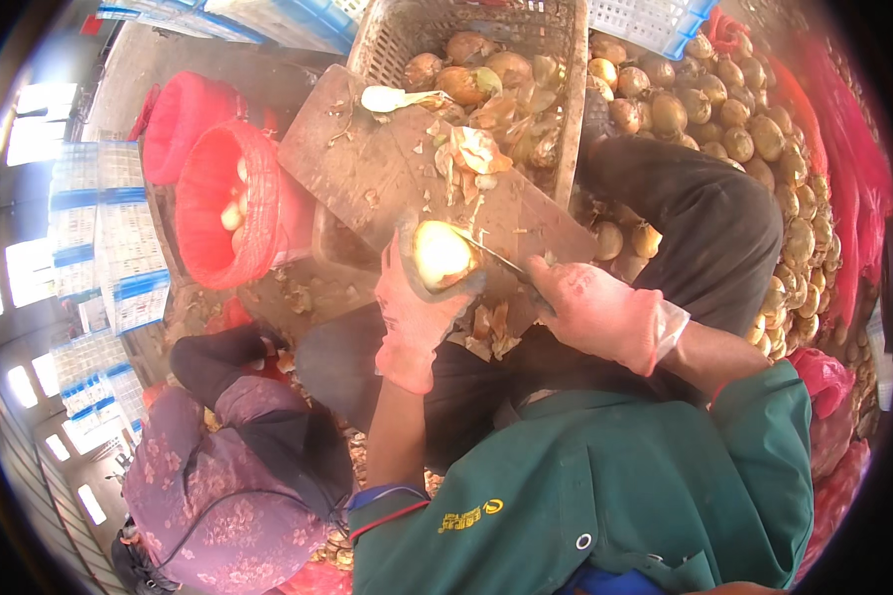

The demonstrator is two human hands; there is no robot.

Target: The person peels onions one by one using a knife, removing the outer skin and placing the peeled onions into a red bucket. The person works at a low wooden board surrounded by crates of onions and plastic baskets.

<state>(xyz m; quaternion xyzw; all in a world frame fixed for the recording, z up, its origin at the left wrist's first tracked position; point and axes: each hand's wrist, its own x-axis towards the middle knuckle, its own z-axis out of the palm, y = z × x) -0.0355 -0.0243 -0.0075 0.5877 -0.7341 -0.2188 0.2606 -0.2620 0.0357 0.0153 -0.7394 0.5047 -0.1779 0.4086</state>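
Note:
My left hand [417, 305], in a pale red work glove, grips a partly peeled onion [440, 253] above the near part of a worn wooden board [387, 175]. My right hand [595, 297], gloved the same way, is closed around the handle of a knife [495, 255]. The blade points left and its tip meets the upper right side of the onion, though glare hides the exact contact. Onion skins [476, 152] are scattered on the board. At its far edge lies a pale peeled piece of onion [391, 98] with a long tail.
A dirty plastic crate [577, 89] beyond the board holds unpeeled onions and skins. Left stand red mesh sacks [227, 204], one with peeled onions inside. A large heap of onions [714, 104] spreads at right. Another person [223, 476] in a flowered top sits close at lower left.

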